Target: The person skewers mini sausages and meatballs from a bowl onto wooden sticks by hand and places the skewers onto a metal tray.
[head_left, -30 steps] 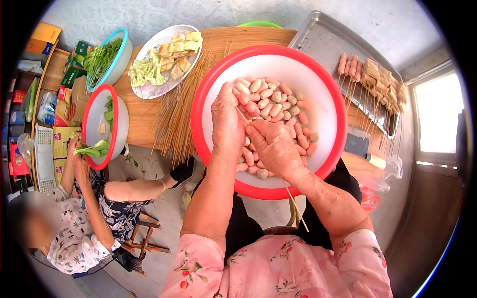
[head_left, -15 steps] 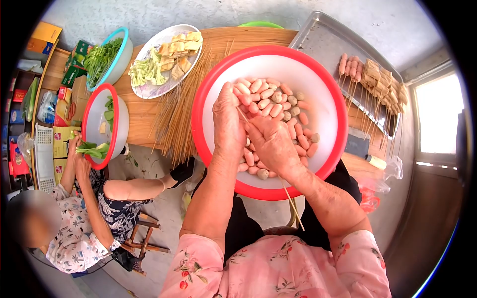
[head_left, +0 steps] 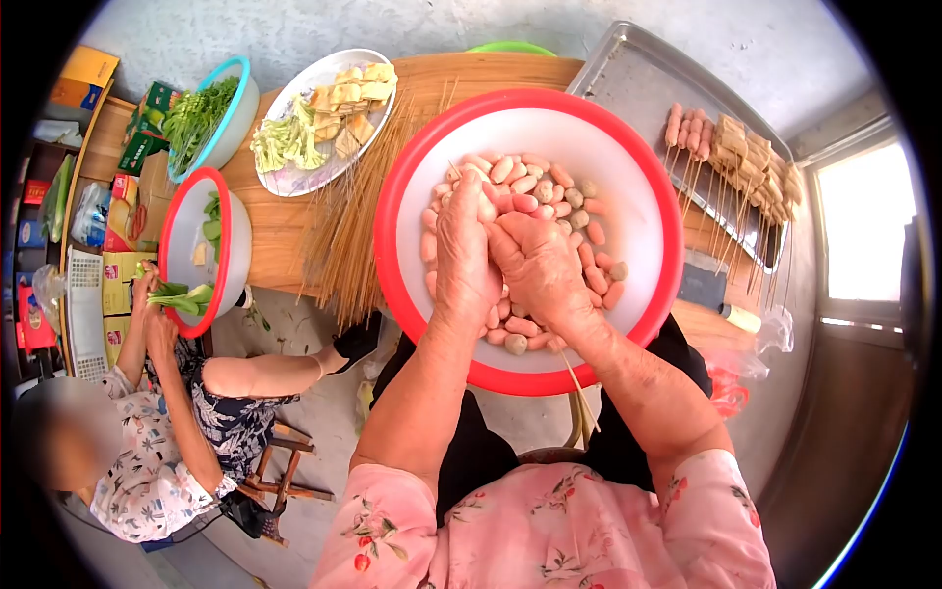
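Pink sausages (head_left: 613,294) lie in the basin (head_left: 672,236) at twelve o'clock. Skewers (head_left: 581,394) are grasped by the right hand (head_left: 540,260), best kept aligned lengthwise; what is held by the left hand (head_left: 463,250) cannot be told.

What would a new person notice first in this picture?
The big red-rimmed basin of small sausages in the middle probably draws the eye first, with left hand and right hand over it. Next comes the metal tray of skewered food, upper right. At left, another person holds leafy greens.
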Demonstrator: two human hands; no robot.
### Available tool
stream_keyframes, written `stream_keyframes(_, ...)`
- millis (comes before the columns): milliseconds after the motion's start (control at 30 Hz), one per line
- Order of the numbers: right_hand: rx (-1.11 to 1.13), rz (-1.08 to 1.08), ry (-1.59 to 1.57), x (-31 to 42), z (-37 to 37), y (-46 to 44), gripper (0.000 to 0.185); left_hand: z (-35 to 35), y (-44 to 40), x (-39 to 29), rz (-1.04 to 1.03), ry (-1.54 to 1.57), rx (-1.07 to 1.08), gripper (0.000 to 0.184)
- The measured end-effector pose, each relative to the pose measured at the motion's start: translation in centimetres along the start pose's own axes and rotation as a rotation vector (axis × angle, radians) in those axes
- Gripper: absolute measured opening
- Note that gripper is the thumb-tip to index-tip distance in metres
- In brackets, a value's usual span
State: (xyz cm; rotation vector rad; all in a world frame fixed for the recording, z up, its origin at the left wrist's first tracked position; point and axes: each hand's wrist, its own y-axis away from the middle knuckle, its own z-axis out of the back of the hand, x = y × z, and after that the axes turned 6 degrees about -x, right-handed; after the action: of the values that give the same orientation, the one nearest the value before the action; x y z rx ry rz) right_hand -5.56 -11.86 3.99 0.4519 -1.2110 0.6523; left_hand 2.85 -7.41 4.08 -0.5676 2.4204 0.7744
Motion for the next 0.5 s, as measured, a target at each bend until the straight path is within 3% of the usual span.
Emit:
stream_keyframes(67, 0.040, -0.032, -0.063, 0.2, 0.4, -0.1, 0.021, -0.6, 0.5, -0.4, -0.104, -0.033, -0.085, 0.030)
stream_keyframes(300, 0.133, 0.065, -0.038, 0.3, 0.7, 1.1, 0.022, 1.6, -0.7, -1.5, -0.183, -0.021, -0.265, 0.028)
stream_keyframes(500, 0.084, 0.081, 0.014, 0.6, 0.5, 1.2, 0.023, 1.5, -0.7, -1.3, -0.190, 0.010, -0.144, 0.029)
